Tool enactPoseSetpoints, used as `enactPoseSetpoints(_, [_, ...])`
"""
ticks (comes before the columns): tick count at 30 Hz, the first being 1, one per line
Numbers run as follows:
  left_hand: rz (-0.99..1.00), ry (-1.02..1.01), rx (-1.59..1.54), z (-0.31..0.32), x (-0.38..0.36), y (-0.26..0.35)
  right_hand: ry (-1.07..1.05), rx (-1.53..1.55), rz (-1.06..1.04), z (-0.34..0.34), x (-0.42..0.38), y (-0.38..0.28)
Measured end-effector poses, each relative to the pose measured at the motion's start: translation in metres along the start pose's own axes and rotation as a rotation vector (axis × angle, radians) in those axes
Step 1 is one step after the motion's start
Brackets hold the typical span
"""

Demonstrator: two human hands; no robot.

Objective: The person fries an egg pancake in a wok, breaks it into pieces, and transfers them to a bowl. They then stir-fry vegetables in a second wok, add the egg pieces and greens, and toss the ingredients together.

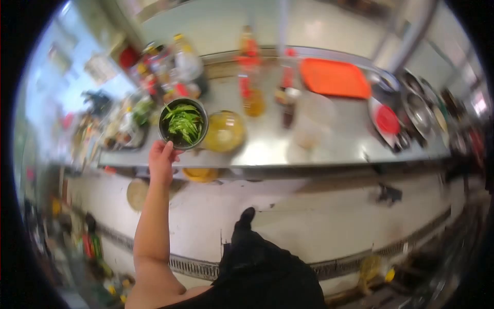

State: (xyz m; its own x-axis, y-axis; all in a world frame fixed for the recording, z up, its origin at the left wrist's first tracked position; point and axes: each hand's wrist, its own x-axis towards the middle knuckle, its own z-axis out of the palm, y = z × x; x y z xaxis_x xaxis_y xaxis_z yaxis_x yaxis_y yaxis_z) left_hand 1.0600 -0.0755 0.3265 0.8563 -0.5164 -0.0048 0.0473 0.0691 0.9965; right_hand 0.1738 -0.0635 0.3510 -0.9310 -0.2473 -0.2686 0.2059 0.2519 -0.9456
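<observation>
My left hand (162, 160) grips the near rim of a round metal bowl (204, 135), its thumb over the edge. Cut strips of green vegetable (184, 122), which look like green peppers, lie in it. I hold the bowl out over the left part of a steel counter (267, 149). Just to its right is a yellow basin (225, 131), partly overlapped by the bowl in my view. My right hand is out of sight.
Bottles with red tops, one holding yellow liquid (253, 103), stand at the back. An orange tray (334, 77) lies further right, near metal bowls (417, 108). Vegetables (142, 110) and packets crowd the left end. A floor drain grate (195, 268) runs below.
</observation>
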Motion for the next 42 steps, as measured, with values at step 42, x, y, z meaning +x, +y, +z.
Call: enactPoseSetpoints(42, [-0.222,-2.711,-0.047,0.759,-1.391,-0.131,0.938,0.541,0.110,-0.272,0.229,0.028])
